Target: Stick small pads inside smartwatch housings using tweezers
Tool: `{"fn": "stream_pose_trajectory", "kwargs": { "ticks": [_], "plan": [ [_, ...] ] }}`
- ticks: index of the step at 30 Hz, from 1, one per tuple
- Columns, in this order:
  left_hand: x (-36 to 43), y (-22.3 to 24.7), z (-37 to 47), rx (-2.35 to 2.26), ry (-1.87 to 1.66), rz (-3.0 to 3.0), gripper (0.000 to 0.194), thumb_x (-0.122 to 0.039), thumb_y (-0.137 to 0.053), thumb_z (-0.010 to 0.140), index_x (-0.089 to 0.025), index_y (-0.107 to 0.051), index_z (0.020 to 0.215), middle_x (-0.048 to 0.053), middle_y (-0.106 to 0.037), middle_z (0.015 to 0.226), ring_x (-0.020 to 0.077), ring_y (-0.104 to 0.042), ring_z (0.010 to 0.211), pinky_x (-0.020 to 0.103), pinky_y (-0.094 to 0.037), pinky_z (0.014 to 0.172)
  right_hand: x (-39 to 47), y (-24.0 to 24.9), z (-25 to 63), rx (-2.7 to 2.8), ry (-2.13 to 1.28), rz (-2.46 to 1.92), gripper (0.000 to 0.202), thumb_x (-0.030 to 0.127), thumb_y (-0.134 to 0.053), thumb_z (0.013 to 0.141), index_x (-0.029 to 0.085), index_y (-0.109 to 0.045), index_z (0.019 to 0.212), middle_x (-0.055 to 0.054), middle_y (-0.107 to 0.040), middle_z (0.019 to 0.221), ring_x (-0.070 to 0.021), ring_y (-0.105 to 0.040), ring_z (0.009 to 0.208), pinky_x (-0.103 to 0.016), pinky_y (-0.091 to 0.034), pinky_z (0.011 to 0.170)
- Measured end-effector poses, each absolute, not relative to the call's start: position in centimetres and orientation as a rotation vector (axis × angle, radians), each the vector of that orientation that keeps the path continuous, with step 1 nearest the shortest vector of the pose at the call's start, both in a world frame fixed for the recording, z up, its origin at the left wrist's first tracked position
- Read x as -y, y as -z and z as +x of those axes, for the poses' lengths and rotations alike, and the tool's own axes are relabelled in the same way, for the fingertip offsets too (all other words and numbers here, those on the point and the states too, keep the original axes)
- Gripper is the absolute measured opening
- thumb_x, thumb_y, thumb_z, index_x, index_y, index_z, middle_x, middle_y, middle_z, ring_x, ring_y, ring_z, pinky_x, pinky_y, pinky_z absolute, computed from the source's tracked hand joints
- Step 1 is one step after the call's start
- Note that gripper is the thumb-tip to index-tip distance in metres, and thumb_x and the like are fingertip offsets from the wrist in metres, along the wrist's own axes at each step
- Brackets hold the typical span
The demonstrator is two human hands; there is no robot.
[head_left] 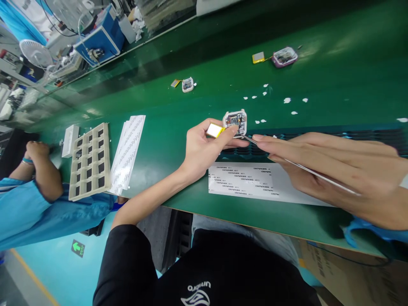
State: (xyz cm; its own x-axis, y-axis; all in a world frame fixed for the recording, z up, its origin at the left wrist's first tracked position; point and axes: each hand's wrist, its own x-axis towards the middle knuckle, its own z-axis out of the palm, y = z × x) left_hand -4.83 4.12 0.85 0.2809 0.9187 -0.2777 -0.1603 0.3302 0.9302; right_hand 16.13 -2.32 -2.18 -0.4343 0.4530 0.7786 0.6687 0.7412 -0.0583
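Device case (239, 120) is in my left hand (204, 146), head view (only feed I've got), inward from the near edge of the bench (153, 95); can't tell if it also touches the bench top. Left thumb and fingers pinch it by its near side, uncovered face up; I read that as the hand acting as a fixture so the circuit board (233, 119) is in plain sight and reachable. Flat yellow-edged battery (215, 130) sits out beside the case, toward the bench's left end, by that thumb; my guess is that puts it clear of the tool. Right hand (334, 155) has fingertips pressed together on a slim metal tool (321, 176), tip at the case's near rim. Low, pen-like angle, probably for fine control; can't tell if the tip makes contact. Printed sheet (242, 179) lies along the near edge, partly hidden by the right hand, dark ribbed strip (360, 133) just past it: likely there for short reach. Toward the far edge, well apart: small white unit (188, 84) with its cell (175, 83), purple unit (284, 57) with another cell (258, 58), spaced, I'd say, so leads don't tangle. Cut strips (127, 153) and beige tray (107, 163) sit toward the left end, so neither crowds the hands.
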Motion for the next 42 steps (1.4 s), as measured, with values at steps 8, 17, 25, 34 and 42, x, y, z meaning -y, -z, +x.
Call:
{"fn": "stream_pose_trajectory", "kwargs": {
  "ticks": [8, 17, 25, 34, 42],
  "plan": [
    [-4.2, -0.9, -5.1, -1.040, -0.828, 0.969, 0.024, -0.022, -0.080, 0.095, -0.019, -0.061, 0.082, -0.004, -0.076, 0.072, 0.0141, -0.083, 0.072, 0.025, -0.067, 0.081, 2.9, 1.7, 16.7, 2.116, 0.126, -1.016, 0.077, 0.014, -0.071, 0.101, 0.044, -0.047, 0.167, 0.007, -0.082, 0.123, -0.0143, -0.082, 0.095, -0.025, -0.070, 0.084],
    [-4.3, -0.4, -5.3, -0.986, -0.787, 0.987, 0.027, -0.027, -0.086, 0.090, -0.019, -0.062, 0.081, -0.004, -0.075, 0.072, 0.0154, -0.084, 0.072, 0.025, -0.067, 0.078, 2.6, 0.8, 15.8, 1.867, -0.192, -1.123, 0.027, 0.022, -0.070, 0.104, 0.038, -0.083, 0.122, 0.003, -0.083, 0.096, -0.0149, -0.078, 0.078, -0.029, -0.062, 0.062],
    [-4.0, -0.8, -5.1, -1.001, -0.791, 0.989, 0.023, -0.022, -0.084, 0.093, -0.019, -0.063, 0.083, -0.004, -0.076, 0.072, 0.0157, -0.084, 0.071, 0.027, -0.068, 0.081, 2.8, 0.7, 15.7, 1.724, -0.335, -1.285, 0.017, 0.033, -0.068, 0.107, 0.032, -0.085, 0.110, 0.003, -0.082, 0.088, -0.0121, -0.078, 0.073, -0.025, -0.062, 0.059],
    [-4.2, 0.0, -5.3, -0.945, -0.800, 1.038, 0.024, -0.026, -0.085, 0.093, -0.019, -0.063, 0.086, -0.005, -0.077, 0.075, 0.0169, -0.085, 0.073, 0.029, -0.070, 0.082, 3.3, 0.0, 16.3, 1.792, -0.334, -1.312, 0.021, 0.032, -0.064, 0.110, 0.034, -0.082, 0.121, 0.000, -0.083, 0.104, -0.0126, -0.078, 0.086, -0.030, -0.061, 0.067],
    [-4.3, 0.2, -5.4, -0.974, -0.754, 1.069, 0.024, -0.028, -0.082, 0.095, -0.020, -0.062, 0.087, -0.005, -0.077, 0.076, 0.0168, -0.086, 0.078, 0.028, -0.071, 0.083, 3.0, 0.2, 16.1, 1.767, -0.337, -1.242, 0.019, 0.029, -0.066, 0.108, 0.034, -0.084, 0.115, 0.000, -0.083, 0.098, -0.0131, -0.078, 0.080, -0.030, -0.060, 0.061]
  ]
}}
